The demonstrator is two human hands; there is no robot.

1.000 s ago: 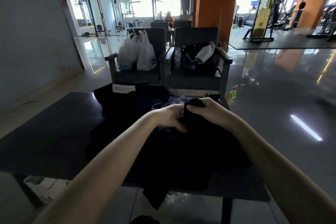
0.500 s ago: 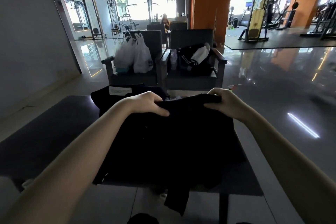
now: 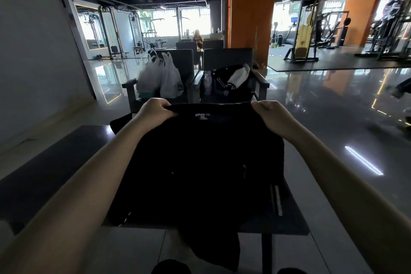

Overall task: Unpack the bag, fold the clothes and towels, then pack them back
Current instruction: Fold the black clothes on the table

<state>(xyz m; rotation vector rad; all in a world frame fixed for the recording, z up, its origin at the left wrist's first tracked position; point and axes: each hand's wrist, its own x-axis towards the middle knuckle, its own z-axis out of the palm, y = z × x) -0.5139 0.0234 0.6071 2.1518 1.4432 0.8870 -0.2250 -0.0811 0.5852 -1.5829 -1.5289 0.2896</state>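
Hands grip the black sports shirt (image 3: 200,162) by its top edge, left hand (image 3: 153,112) and right hand (image 3: 274,115) at opposite corners, its body hanging toward the person over the table (image 3: 55,162).

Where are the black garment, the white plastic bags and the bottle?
Black sports garment (image 3: 201,144): head view, mid-cloth.
White plastic bags (image 3: 170,82): head view, right bag's side.
Clear plastic bottle (image 3: 207,82): head view, its body.

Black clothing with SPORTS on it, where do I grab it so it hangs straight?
Pinch its top edge near both ends, one hand each side of the SPORTS label, coming from above, like the left hand and right hand. The black clothing hangs flat from that edge, over the table.
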